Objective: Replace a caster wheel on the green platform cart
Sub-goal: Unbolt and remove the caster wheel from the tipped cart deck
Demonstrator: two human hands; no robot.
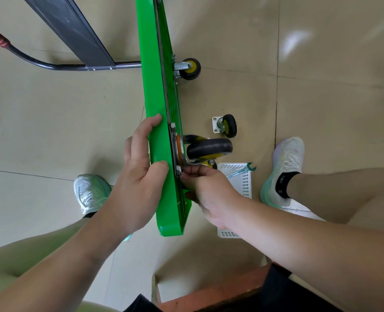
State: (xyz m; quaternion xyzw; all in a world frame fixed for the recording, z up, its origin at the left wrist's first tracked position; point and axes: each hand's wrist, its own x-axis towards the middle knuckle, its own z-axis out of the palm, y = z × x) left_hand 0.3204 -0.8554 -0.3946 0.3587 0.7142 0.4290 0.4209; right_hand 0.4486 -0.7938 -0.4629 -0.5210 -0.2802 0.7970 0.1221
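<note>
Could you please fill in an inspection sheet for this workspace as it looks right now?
Surface: beige tiled floor, glossy, with dark grout lines.
Job's things: green platform cart stands on its edge; near caster sits against its underside; far caster is mounted; loose caster lies on the floor, apart from the cart.
Clutter: white perforated basket on the floor with a wrench resting across its rim.
Grippers: left hand grips the cart's edge; right hand has its fingertips at the near caster's plate, pinching something too small to identify.
Cables: nothing seen.
Surroundings: cart handle with red grip, dark panel, the person's legs and white shoes.
</note>
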